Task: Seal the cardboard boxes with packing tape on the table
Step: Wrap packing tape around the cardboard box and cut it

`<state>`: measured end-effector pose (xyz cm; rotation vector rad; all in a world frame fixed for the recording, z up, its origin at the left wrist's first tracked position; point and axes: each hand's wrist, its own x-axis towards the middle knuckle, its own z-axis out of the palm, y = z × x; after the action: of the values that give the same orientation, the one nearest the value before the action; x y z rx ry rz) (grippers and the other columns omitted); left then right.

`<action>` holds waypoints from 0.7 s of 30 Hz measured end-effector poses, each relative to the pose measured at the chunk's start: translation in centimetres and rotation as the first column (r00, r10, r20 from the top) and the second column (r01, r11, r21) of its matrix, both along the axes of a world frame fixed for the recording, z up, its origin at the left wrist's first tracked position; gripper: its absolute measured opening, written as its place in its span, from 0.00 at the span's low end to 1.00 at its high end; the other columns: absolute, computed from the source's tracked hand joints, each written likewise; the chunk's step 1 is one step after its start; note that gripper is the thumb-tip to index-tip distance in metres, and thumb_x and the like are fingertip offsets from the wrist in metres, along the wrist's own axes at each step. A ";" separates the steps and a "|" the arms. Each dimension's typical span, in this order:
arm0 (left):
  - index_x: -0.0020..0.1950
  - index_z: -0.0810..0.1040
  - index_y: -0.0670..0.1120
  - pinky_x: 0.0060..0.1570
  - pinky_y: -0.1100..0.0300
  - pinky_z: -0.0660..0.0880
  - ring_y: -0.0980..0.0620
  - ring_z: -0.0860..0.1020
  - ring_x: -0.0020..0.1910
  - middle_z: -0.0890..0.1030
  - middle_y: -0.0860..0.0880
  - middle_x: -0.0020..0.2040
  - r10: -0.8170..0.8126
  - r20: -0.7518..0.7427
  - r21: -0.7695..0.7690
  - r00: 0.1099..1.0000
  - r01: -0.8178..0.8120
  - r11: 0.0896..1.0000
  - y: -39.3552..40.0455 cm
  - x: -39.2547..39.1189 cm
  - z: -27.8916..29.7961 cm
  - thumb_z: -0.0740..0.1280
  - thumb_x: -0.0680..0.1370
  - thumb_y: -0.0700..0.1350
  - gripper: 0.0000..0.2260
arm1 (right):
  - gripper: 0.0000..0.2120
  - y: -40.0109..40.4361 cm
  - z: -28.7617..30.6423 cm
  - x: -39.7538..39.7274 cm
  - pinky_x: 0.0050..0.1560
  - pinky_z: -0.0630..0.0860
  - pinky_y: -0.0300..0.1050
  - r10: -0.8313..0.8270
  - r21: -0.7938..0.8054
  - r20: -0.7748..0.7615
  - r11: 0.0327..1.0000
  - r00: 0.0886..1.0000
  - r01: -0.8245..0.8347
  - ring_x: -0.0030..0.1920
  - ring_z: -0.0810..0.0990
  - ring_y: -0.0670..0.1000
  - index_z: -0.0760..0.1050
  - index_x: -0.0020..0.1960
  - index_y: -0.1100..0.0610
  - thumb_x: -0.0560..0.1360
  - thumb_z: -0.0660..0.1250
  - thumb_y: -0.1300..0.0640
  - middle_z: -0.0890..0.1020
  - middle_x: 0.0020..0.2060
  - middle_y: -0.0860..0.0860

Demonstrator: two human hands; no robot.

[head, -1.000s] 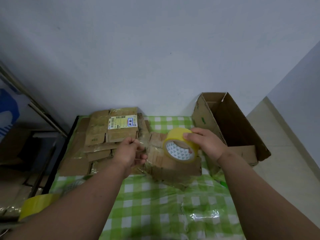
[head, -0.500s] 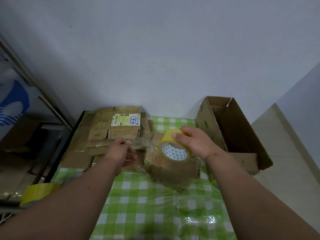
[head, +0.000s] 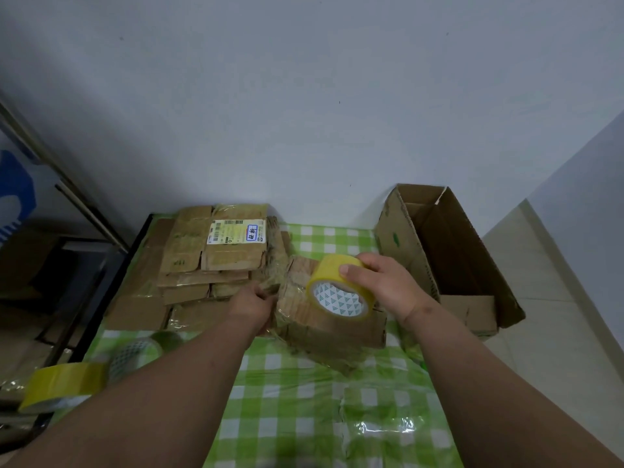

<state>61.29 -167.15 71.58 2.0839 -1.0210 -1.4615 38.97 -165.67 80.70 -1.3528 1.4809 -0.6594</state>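
A small worn cardboard box [head: 331, 324] lies on the green checked table [head: 304, 407], partly wrapped in clear tape. My right hand [head: 385, 285] grips a yellow roll of packing tape [head: 339, 288] just above the box's top. My left hand [head: 251, 305] is at the box's left side, fingers curled and pinching the clear tape end there. The pulled-out strip of tape between roll and left hand is barely visible.
A stack of flattened cardboard boxes [head: 209, 261] with a white label lies at the back left. An open empty carton [head: 449, 258] stands at the right table edge. Two more tape rolls, yellow [head: 62, 383] and clear [head: 138, 352], lie at the front left. A wall rises behind.
Both hands have come lower, towards the box. My left hand has shifted right against the box's left side, and the tape roll has dropped closer to the box top.
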 end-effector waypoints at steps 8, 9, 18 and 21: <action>0.49 0.80 0.44 0.40 0.55 0.77 0.46 0.79 0.40 0.82 0.42 0.45 0.025 -0.211 0.110 0.977 -0.002 0.994 -0.2 -0.1 1.7 0.63 0.82 0.42 0.07 | 0.14 -0.1 -0.3 -0.2 0.41 0.75 0.44 -0.022 0.022 0.017 1.000 1.000 0.022 0.37 0.82 0.49 0.79 0.45 0.58 0.74 0.71 0.47 0.83 0.37 0.50; 0.49 0.80 0.43 0.40 0.56 0.77 0.47 0.79 0.41 0.82 0.43 0.45 0.012 -0.231 0.138 0.973 0.021 0.990 -0.1 0.0 2.5 0.63 0.82 0.45 0.09 | 0.17 -0.1 -0.4 -0.1 0.42 0.76 0.45 -0.026 0.026 0.024 0.999 0.999 0.025 0.39 0.83 0.50 0.79 0.47 0.59 0.71 0.72 0.44 0.84 0.39 0.51; 0.81 0.50 0.53 0.77 0.48 0.54 0.52 0.50 0.79 0.51 0.54 0.80 -0.566 0.179 -0.354 0.805 0.589 0.726 -1.0 -0.4 4.8 0.68 0.76 0.46 0.38 | 0.28 0.2 -0.7 -0.4 0.50 0.80 0.46 -0.087 0.103 0.112 0.992 0.990 0.075 0.45 0.86 0.51 0.81 0.56 0.57 0.65 0.74 0.38 0.86 0.44 0.51; 0.79 0.36 0.54 0.77 0.44 0.45 0.53 0.37 0.78 0.35 0.56 0.79 -0.714 0.529 -0.097 0.459 0.868 0.486 -1.3 -1.5 5.2 0.75 0.68 0.59 0.56 | 0.26 0.4 -0.5 -0.5 0.55 0.81 0.52 -0.088 0.113 0.120 0.991 0.989 0.074 0.46 0.86 0.52 0.81 0.56 0.56 0.68 0.73 0.38 0.87 0.45 0.51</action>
<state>59.81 -168.50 76.74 1.6793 -2.5377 -0.9727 38.44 -165.32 80.20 -1.1533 1.4552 -0.6930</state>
